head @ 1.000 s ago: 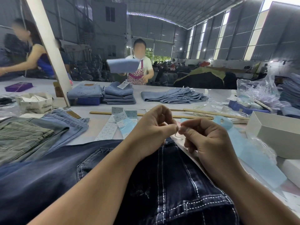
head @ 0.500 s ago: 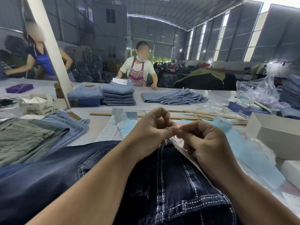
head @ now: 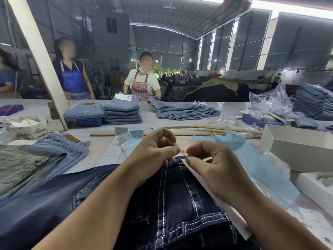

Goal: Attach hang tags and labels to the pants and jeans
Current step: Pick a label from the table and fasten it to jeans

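Observation:
Dark blue jeans [head: 180, 204] with white stitching lie spread across the table in front of me. Above their far edge, my left hand [head: 155, 154] and my right hand [head: 212, 163] meet fingertip to fingertip, each pinching an end of a thin pale tag string [head: 182, 152]. A white hang tag card [head: 216, 201] lies along the jeans under my right wrist. Small blue-and-white labels [head: 126, 138] and a strip of white stickers [head: 110, 154] lie just beyond my left hand.
Folded light jeans [head: 59, 150] and olive pants [head: 16, 165] lie at left. An open white box [head: 297, 147] and blue plastic bags [head: 266, 168] sit at right. Stacked jeans [head: 122, 112], wooden sticks [head: 225, 129] and two workers stand across the table.
My hands have drawn slightly apart, exposing a short length of string between the fingertips. The worker in the floral apron has set a folded pair on the stack and reached for the loose jeans.

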Available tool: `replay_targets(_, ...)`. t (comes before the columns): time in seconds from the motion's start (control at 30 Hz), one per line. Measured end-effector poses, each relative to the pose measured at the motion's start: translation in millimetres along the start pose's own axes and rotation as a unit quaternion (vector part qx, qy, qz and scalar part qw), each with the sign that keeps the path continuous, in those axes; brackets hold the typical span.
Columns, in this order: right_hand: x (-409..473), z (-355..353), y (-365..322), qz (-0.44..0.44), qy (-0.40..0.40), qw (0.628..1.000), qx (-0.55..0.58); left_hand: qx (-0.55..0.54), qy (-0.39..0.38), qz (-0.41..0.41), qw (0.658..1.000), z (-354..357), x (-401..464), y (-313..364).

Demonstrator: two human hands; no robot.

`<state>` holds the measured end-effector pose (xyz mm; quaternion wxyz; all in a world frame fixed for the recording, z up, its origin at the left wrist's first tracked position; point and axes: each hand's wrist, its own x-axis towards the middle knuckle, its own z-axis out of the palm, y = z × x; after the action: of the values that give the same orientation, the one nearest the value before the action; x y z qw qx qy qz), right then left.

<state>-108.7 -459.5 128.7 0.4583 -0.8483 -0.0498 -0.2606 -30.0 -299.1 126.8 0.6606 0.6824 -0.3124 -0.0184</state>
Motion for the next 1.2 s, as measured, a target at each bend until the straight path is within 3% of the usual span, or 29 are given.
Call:
replay_targets(0.07,-4.4,-6.8,-0.5,0.009,-0.007,0.994,-0.112,-0.015,0.015,-0.009,1.0,0.0,0.5,-1.4)
replay_targets(0.17,-10.9,-18.1,-0.8,0.073,-0.078,0.972,-0.211,-0.036,0.039,-0.026,0.998,0.0,1.4,-4.0)
replay_targets(0.27,-18.8,-29.5,-5.1,0.116,-0.117,0.969,-0.184,-0.024,0.046,-0.039,0.998,0.0,1.0,-4.6)
replay_targets(0.37,-26.0,-43.8,-8.0,0.106,-0.108,0.977,-0.151,0.055,0.03,-0.032,0.998,1.9,-1.5,-3.8)
replay_targets(0.53,-35.0,-68.2,-13.4,0.121,-0.122,0.985,-0.013,0.174,0.026,0.001,0.984,6.2,-4.4,-4.4)
replay_targets(0.67,-39.3,-84.1,-17.0,0.167,-0.139,0.967,0.132,0.23,0.025,-0.001,0.973,4.6,-5.0,-4.9)
replay_targets(0.93,-47.8,-75.6,-24.3,0.155,-0.108,0.935,0.299,0.226,-0.052,-0.02,0.972,14.7,-18.3,10.8)
replay_targets(1.07,-48.2,-64.0,-34.4,0.174,-0.102,0.893,0.401,0.234,-0.029,-0.007,0.972,9.5,-27.7,19.8)
replay_targets(1.2,-47.7,-47.4,-39.9,0.134,-0.111,0.863,0.474,0.224,0.0,-0.019,0.974,-7.3,-29.8,29.8)
